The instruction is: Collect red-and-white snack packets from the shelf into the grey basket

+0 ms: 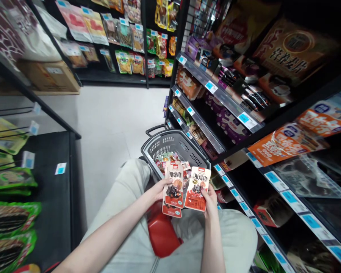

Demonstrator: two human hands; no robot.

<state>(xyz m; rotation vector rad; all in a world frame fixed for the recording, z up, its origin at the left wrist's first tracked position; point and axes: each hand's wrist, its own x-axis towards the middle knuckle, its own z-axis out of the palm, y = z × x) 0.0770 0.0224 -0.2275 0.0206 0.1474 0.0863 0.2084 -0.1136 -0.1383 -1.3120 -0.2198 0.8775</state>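
Note:
My left hand [160, 188] is closed on two stacked red and white snack packets [173, 191], thumb on the front one. My right hand [208, 198] is closed on one more packet of the same kind [197, 188], held side by side with the others. Both hands hover above my knees, just in front of a grey plastic shopping basket [170, 143] that holds several small snack packets. A red stool [161, 232] shows between my legs.
Black store shelves [216, 93] with packaged goods and blue price tags run along the right. Hooks with green snack bags [8, 178] hang at the left. A cardboard box [49, 76] sits at the far left. Pale floor [108, 113] stretches ahead along the aisle.

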